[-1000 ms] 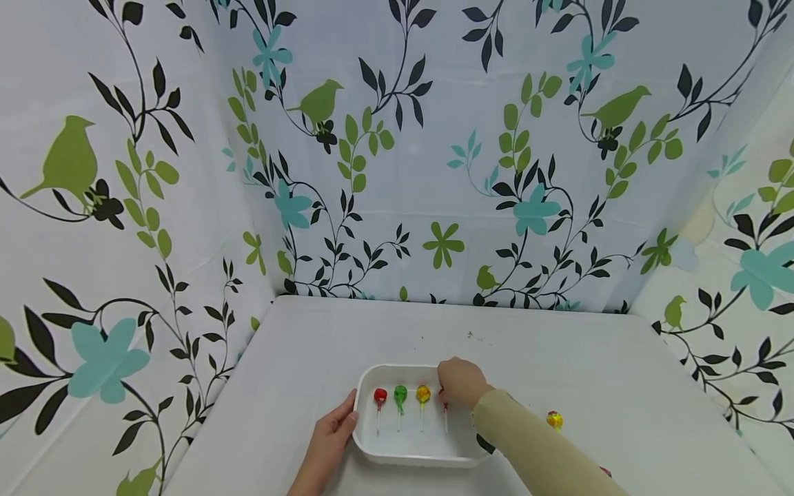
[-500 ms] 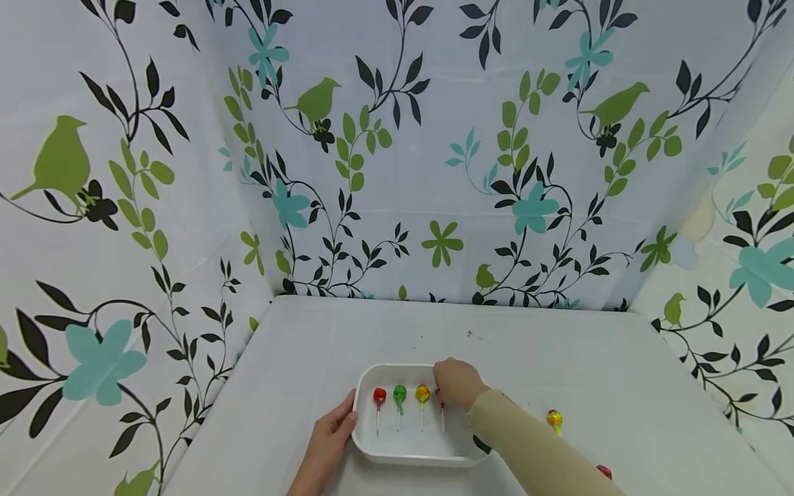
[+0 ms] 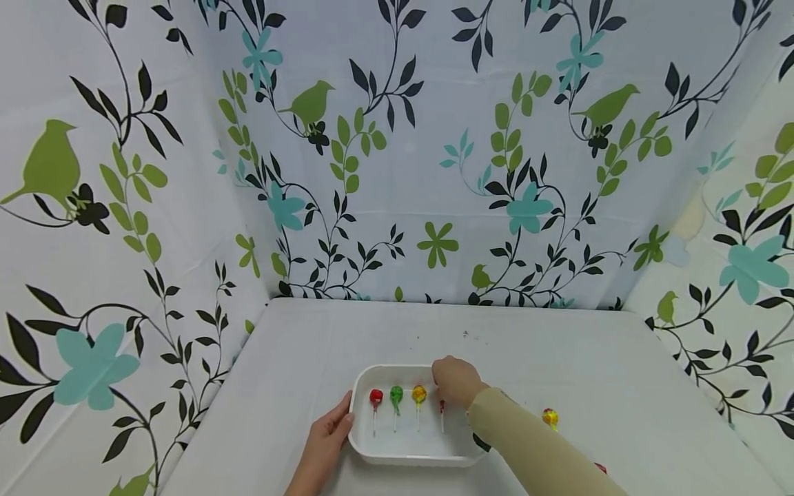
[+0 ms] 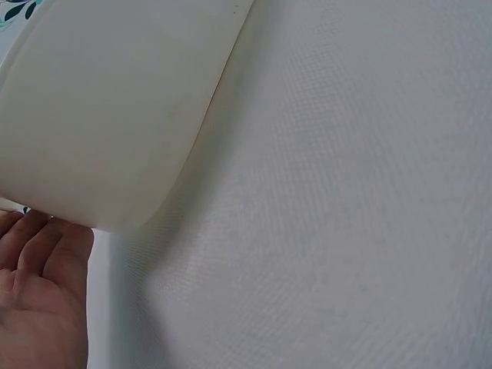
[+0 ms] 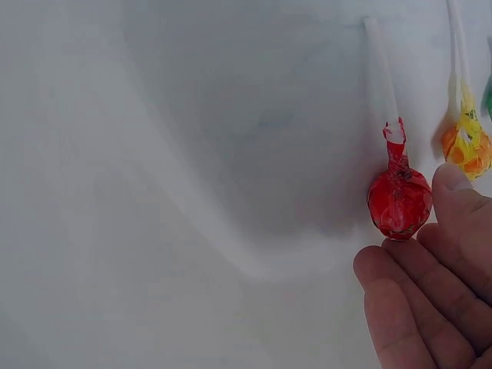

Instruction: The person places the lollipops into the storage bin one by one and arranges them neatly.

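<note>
A white tray (image 3: 415,460) holds a row of lollipops: red (image 3: 375,397), green (image 3: 396,394), yellow (image 3: 419,394), and another red lollipop (image 5: 400,204) at the right. My left hand (image 3: 325,437) grips the tray's left end, thumb at the rim; in the left wrist view its fingers press against the outer wall. My right hand (image 3: 459,381) reaches in over the back right and covers part of the right-hand red lollipop. In the right wrist view, thumb and fingertips close around that candy's head, while its stick lies along the tray floor.
On the white table (image 3: 347,331), right of the tray, lie a yellow-and-red lollipop (image 3: 550,417) and, nearer the front, a red lollipop (image 3: 599,468) partly hidden by the sleeve (image 3: 533,441). A patterned curtain (image 3: 409,151) surrounds the table at the back and sides.
My right hand and the red lollipop at its fingers have shifted slightly sideways within the tray. The left hand keeps its hold; the head view has swung a little.
</note>
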